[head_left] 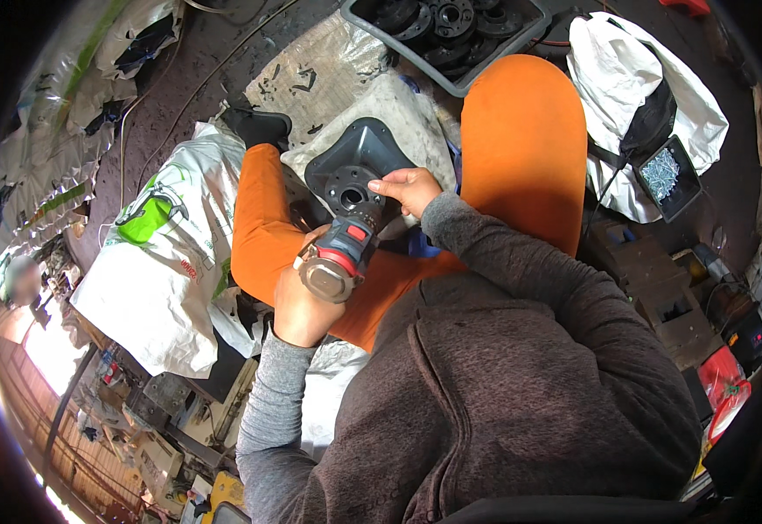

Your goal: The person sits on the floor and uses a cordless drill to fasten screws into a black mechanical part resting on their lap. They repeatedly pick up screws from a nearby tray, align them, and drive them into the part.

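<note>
A cordless drill [339, 253] is in my left hand [300, 306], its fingers wrapped round the body. The front of the drill points down at a round black flange [346, 181] with a central hole and smaller holes around it. This flange lies on a black flared plate [366, 142] with rounded corners, between my legs. My right hand [411, 189] pinches at the right rim of the flange, thumb and forefinger together. Whether a small part sits between those fingertips, I cannot make out. The drill hides its own tip and the near side of the flange.
A grey crate [477, 79] of black round parts stands beyond my knees. Screws fill a small black tray [665, 179] on a white sack [617, 96] at right. Another white sack [158, 262] lies at left, and a pale cloth [416, 122] lies under the plate.
</note>
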Demonstrator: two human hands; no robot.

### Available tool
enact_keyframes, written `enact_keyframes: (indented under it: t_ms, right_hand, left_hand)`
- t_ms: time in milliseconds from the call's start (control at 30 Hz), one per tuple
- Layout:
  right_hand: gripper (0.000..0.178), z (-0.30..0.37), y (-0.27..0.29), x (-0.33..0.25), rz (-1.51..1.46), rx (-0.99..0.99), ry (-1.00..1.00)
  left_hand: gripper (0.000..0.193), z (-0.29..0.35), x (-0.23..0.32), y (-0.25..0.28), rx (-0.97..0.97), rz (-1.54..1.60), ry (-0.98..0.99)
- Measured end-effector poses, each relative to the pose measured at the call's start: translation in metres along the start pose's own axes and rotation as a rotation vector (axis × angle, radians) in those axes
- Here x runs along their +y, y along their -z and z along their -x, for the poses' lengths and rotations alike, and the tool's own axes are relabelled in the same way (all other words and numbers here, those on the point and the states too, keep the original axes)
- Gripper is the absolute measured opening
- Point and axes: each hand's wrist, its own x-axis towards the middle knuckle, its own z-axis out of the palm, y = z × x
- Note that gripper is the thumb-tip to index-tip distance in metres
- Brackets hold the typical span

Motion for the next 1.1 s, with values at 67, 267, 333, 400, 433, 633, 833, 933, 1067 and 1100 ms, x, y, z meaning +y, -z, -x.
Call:
enact_keyframes:
  t_ms: [67, 267, 333, 400, 433, 633, 833, 933, 1067, 1100]
  right_hand:
    - [0.049, 0.003, 0.000, -0.001, 0.019, 0.005, 0.010]
    - [0.040, -0.002, -0.002, 0.003, 0.037, 0.016, 0.105]
    - [0.044, -0.016, 0.004, 0.003, 0.070, -0.007, 0.116]
    - [0.042, -0.009, 0.009, 0.002, -0.026, 0.065, 0.141]
    - [0.041, -0.005, 0.011, 0.001, -0.074, 0.100, 0.154]
    - [0.035, 0.046, 0.030, -0.017, -0.792, -0.440, 0.115]
    - [0.036, 0.067, 0.011, -0.021, -0.796, -0.476, 0.155]
    - [0.036, 0.073, 0.003, -0.022, -0.720, -0.470, 0.191]
    - [0.036, 0.078, -0.004, -0.023, -0.646, -0.408, 0.197]
    - [0.036, 0.078, -0.005, -0.024, -0.629, -0.400, 0.194]
  left_hand:
    - [0.055, 0.000, -0.002, -0.003, 0.014, 0.023, 0.001]
    - [0.040, 0.013, -0.005, -0.010, 0.028, 0.113, 0.082]
    - [0.030, 0.021, 0.011, -0.014, 0.183, 0.163, 0.052]
    - [0.026, 0.035, 0.013, -0.012, 0.202, 0.164, -0.090]
    - [0.025, 0.042, 0.014, -0.011, 0.213, 0.163, -0.161]
    - [0.027, 0.084, 0.022, -0.016, 0.278, 0.209, -0.275]
    - [0.028, 0.090, 0.022, -0.029, 0.332, 0.301, -0.278]
    - [0.030, 0.092, 0.011, -0.033, 0.331, 0.174, -0.292]
    - [0.028, 0.092, 0.013, -0.032, 0.365, 0.202, -0.309]
    - [0.028, 0.093, 0.012, -0.032, 0.370, 0.204, -0.316]
